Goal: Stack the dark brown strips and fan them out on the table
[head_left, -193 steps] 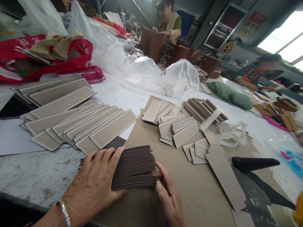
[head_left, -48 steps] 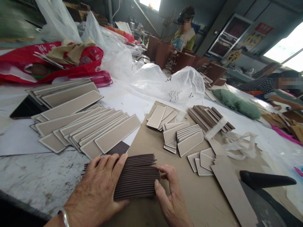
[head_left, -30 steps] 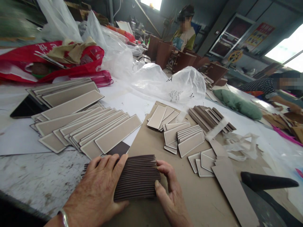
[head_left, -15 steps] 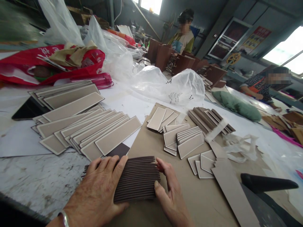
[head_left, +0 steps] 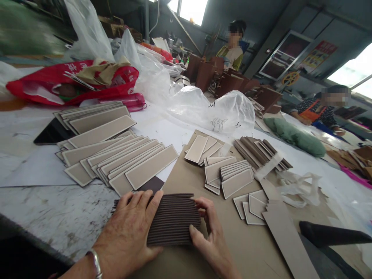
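Observation:
A stack of dark brown strips (head_left: 173, 221), standing on edge side by side, lies between my hands at the near edge of the brown sheet (head_left: 226, 240). Over the stack's left part, my left hand (head_left: 133, 228) grips with its fingers on the far side and thumb on the near side. At the right end, my right hand (head_left: 210, 232) holds the strips' ends between curled fingers and thumb. Beyond my left hand, long beige panels with pale borders (head_left: 151, 166) lie fanned out. Shorter beige panels (head_left: 236, 182) sit in small piles farther right.
A red bag (head_left: 35, 87) and clear plastic bags (head_left: 209, 110) lie at the back. Bundled brown strips (head_left: 250, 153), a long beige piece (head_left: 287, 236) and a black curved object (head_left: 331, 234) are on the right. Two people work beyond, near a green bundle (head_left: 295, 135).
The view has shifted slightly, so the scene sits a little farther right and lower. Both hands keep their hold on the stack of strips.

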Motion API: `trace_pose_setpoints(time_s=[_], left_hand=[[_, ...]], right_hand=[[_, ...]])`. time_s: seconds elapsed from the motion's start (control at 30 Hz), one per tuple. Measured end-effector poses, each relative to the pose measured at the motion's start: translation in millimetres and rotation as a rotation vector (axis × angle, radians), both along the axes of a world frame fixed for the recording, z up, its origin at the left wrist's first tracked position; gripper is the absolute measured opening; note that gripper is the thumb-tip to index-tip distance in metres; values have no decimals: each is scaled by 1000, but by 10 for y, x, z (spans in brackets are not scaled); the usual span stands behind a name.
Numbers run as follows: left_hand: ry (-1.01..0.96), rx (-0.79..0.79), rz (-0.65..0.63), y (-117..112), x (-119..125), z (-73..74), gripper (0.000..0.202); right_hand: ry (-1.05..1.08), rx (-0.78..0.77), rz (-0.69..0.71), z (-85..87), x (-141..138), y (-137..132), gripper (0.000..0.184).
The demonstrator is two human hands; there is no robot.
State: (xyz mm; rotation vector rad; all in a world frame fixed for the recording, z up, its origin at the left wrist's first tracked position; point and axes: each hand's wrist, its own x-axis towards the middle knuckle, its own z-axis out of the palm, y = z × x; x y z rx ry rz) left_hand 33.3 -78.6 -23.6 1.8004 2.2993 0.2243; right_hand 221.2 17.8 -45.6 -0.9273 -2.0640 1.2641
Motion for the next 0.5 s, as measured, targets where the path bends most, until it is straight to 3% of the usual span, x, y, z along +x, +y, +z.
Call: trace_pose_setpoints(time_s=[0.13, 0.27, 0.4, 0.5], left_hand=[[-56, -44, 16, -14, 3, 49, 91], [-100, -19, -1, -4, -39, -10, 101], [-149, 52, -34, -20, -66, -15, 107], [-313, -13, -70, -53, -38, 76, 99]], right_hand=[[-20, 22, 28, -9, -9, 41, 38], [-82, 34, 17, -56, 35, 67, 40], [-152, 78, 36, -89, 77, 34, 52], [-138, 206, 115, -192, -188, 34, 62]])
